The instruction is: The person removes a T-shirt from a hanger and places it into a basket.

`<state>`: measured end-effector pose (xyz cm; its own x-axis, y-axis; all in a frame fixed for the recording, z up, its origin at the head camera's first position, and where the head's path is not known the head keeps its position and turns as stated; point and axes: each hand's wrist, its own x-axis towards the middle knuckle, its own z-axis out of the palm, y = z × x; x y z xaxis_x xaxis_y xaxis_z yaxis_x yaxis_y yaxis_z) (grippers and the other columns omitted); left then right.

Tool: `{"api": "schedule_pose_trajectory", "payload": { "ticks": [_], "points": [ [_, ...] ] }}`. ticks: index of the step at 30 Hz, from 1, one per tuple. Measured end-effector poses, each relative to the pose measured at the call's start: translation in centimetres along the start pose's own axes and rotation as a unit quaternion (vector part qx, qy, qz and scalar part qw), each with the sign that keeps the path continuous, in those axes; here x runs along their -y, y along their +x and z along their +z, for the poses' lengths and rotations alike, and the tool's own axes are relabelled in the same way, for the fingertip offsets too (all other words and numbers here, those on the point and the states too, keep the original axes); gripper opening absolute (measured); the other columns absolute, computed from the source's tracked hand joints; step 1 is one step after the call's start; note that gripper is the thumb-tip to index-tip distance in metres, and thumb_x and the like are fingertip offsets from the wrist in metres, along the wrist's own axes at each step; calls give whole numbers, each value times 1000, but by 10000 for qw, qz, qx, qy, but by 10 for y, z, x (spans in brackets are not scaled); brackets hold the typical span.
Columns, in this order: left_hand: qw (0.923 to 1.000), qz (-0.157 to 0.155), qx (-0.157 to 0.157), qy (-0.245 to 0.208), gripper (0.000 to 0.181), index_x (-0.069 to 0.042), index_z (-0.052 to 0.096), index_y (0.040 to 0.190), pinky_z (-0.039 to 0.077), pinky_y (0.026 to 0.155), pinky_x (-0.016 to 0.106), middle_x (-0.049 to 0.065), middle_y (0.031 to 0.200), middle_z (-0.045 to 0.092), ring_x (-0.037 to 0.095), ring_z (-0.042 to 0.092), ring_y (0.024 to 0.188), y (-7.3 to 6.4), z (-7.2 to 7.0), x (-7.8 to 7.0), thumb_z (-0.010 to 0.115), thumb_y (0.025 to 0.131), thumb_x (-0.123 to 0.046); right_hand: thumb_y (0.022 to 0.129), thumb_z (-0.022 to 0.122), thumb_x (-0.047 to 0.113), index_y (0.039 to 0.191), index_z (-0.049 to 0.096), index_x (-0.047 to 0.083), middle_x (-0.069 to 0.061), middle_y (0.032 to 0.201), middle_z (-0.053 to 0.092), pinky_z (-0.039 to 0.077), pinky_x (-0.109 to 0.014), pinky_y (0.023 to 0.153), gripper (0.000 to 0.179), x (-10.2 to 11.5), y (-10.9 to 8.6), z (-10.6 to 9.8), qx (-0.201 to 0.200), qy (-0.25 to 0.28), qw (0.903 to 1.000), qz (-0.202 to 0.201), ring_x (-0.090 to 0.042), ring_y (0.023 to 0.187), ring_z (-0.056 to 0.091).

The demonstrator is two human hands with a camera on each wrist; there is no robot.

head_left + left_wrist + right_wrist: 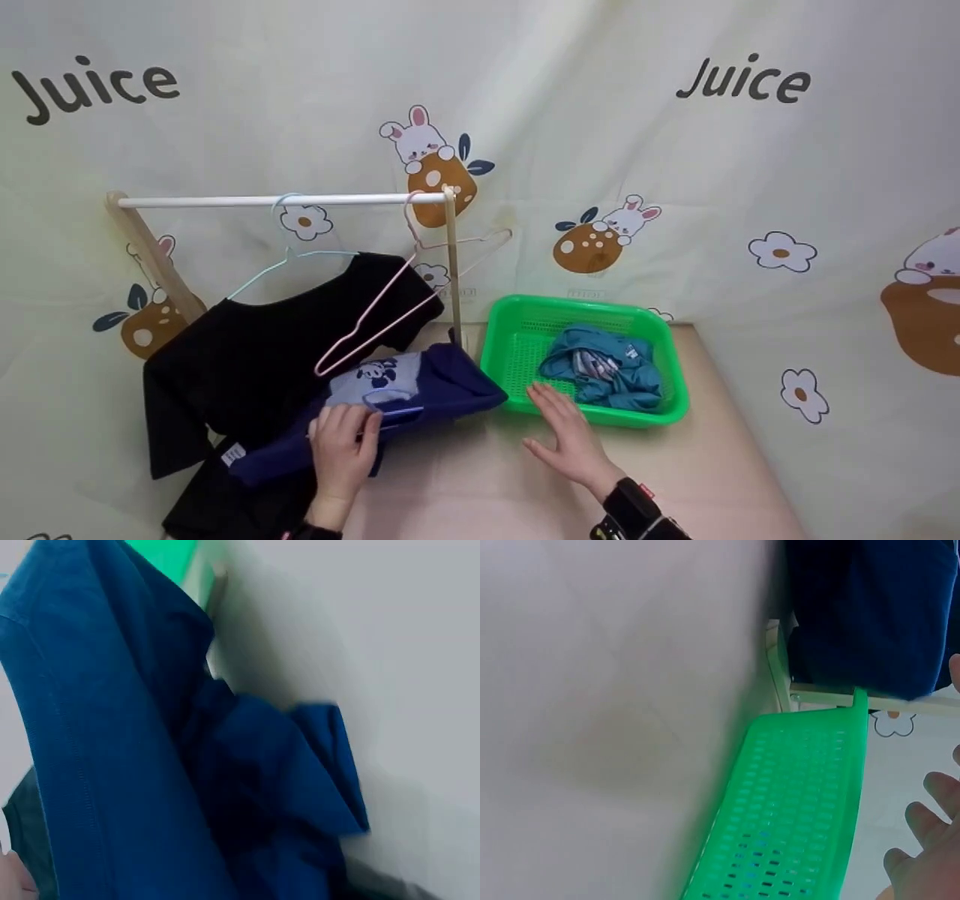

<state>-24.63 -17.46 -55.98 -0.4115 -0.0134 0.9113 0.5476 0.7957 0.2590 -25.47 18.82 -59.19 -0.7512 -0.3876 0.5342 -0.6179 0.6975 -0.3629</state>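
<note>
Green basket: the plastic mesh basket (681, 375) rests on the table (465, 480), a crumpled teal garment (611, 390) lying in its right half.
Left hand: left of the basket, the left hand (342, 450) reaches up with the back of the hand showing, fingers bent over and thumb opposite, gripping the navy garment at the blue hanger (403, 415); whether cloth, wire or both are pinched, I cannot tell.
Navy garment: the navy garment (457, 379), with its grey printed panel, is held up left of the basket, one corner overlapping its rim in the head view.
Right hand: at the basket's near left corner, the right hand (566, 442) slants inward, fingers extended, thumb spread away; contact with the rim is unclear.
Right wrist: bears a black strap (634, 506), nearer the wearer than the basket.
Clothes rack: left of the basket, the rack (352, 199) carries a black shirt (262, 360) on a light-blue hanger (259, 279) and a bare pink hanger (384, 294).
</note>
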Motion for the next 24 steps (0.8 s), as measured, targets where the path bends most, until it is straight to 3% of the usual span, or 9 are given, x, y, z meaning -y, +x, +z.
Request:
{"api": "schedule_pose_trajectory", "payload": {
  "ticks": [6, 12, 17, 20, 24],
  "points": [
    [9995, 206, 108, -219, 36, -11, 60, 77, 30, 66, 40, 2, 73, 52, 26, 46, 67, 2, 12, -19, 54, 100, -39, 83, 79, 31, 147, 44, 3, -15, 150, 44, 30, -54, 109, 78, 7, 5, 3, -55, 108, 9997, -195, -37, 136, 41],
    [9985, 134, 251, -474, 34, -12, 60, 78, 30, 67, 37, -1, 73, 51, 23, 47, 69, 3, 21, -35, 54, 100, -38, 92, 69, 30, 147, 47, 9, -12, 148, 47, 37, -56, 105, 63, 9, 5, 4, -48, 220, 9994, -274, -34, 134, 44],
    [9974, 66, 373, -606, 30, -15, 61, 79, 31, 65, 35, -6, 71, 49, 18, 46, 68, 4, 26, -45, 57, 99, -35, 95, 63, 11, 133, 62, 15, -3, 129, 63, 49, -47, 94, 38, 7, 4, 3, -160, 693, 9960, -544, -26, 117, 59],
    [9961, 11, 472, -744, 20, -15, 59, 77, 31, 66, 35, -7, 71, 49, 16, 47, 68, 6, 27, -48, 64, 93, -24, 93, 64, 2, 121, 69, 16, 1, 114, 70, 53, -40, 86, 32, 5, 3, 1, -275, 895, 9927, -759, -21, 104, 66],
    [9929, -99, 720, -940, 16, -13, 57, 77, 33, 67, 33, -7, 68, 48, 13, 46, 65, 9, 29, -51, 69, 86, -7, 89, 67, -2, 113, 71, 14, 1, 107, 72, 54, -35, 82, 29, 4, 2, -3, -450, 877, 9905, -956, -19, 97, 68]
  ]
}}
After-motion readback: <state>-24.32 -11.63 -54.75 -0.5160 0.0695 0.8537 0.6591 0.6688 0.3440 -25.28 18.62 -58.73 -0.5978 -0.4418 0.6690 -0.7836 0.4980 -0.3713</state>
